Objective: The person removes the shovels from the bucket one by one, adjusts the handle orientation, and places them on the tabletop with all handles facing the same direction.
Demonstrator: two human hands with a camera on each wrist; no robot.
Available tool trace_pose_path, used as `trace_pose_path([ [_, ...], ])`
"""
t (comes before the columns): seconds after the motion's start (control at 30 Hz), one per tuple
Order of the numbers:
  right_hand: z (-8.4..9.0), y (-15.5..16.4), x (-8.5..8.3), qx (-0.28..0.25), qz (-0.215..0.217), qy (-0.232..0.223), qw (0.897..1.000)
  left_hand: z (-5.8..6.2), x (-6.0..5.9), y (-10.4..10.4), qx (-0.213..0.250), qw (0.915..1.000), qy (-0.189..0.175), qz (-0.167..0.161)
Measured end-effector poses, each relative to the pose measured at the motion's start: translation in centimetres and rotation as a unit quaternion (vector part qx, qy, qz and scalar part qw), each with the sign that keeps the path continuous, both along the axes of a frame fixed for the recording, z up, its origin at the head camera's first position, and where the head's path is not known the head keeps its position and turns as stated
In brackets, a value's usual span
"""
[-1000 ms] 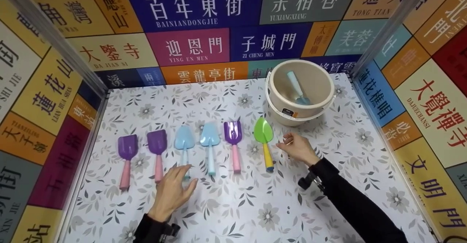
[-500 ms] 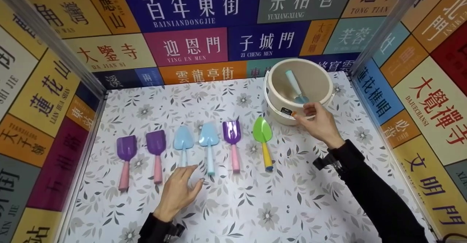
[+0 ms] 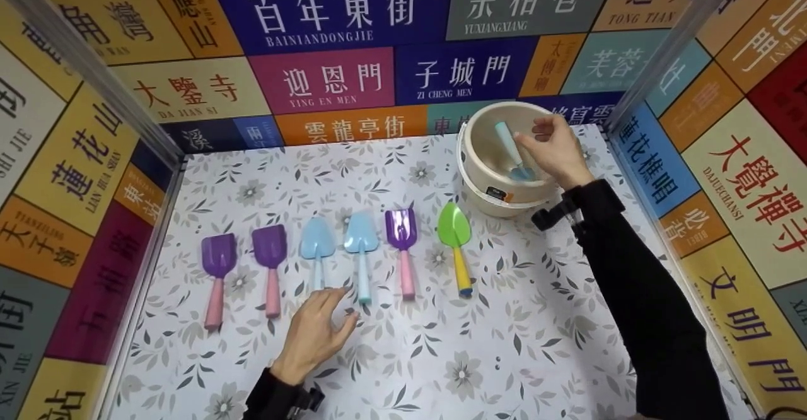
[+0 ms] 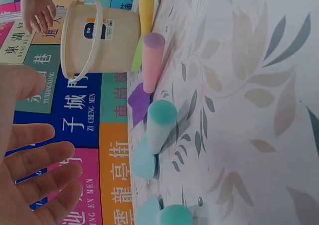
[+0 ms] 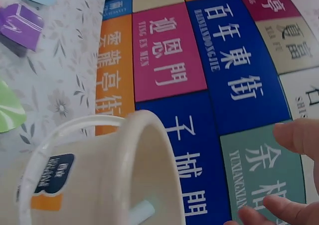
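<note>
The right hand (image 3: 556, 145) hovers over the rim of the cream bucket (image 3: 485, 183), fingers loosely curled, holding nothing, just above the blue trowel (image 3: 514, 154) inside. The left hand (image 3: 315, 335) lies spread on the table (image 3: 504, 344), near the light-blue shovels (image 3: 362, 250); open floor lies to its right.

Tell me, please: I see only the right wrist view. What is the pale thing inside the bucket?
Observer: A light blue trowel, blade down, standing in the bucket.
Operator: Does the right hand hold it?
Observer: No. The right hand is over the opening, fingers close to the handle but not curled round it.
Operator: And the left hand?
Observer: The left hand is open, just before a row of six shovels on the table.
</note>
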State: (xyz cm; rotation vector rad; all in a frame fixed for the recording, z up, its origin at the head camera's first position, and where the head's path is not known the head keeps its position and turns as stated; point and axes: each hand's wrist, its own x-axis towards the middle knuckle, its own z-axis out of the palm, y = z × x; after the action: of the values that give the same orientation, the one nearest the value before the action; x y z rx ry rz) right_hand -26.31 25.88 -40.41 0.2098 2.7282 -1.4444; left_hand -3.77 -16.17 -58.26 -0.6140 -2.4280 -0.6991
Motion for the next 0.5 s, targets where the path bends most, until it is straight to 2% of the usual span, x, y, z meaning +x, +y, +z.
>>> trace_pose_path([
  [0.2,0.1,-0.7,-3.5,-0.015,-0.004,-0.040,0.999,-0.2,0.1,0.0,-0.008,0.9999,-0.012,0.001],
  [0.37,-0.4,-1.0,-5.4,-0.047,-0.022,-0.069,0.996,-0.3,0.2,0.0,-0.009,0.9997,-0.020,0.001],
  [0.5,-1.0,-1.0,-6.7,-0.051,-0.031,-0.096,0.994,-0.3,0.1,0.1,-0.009,0.9997,-0.022,-0.002],
])
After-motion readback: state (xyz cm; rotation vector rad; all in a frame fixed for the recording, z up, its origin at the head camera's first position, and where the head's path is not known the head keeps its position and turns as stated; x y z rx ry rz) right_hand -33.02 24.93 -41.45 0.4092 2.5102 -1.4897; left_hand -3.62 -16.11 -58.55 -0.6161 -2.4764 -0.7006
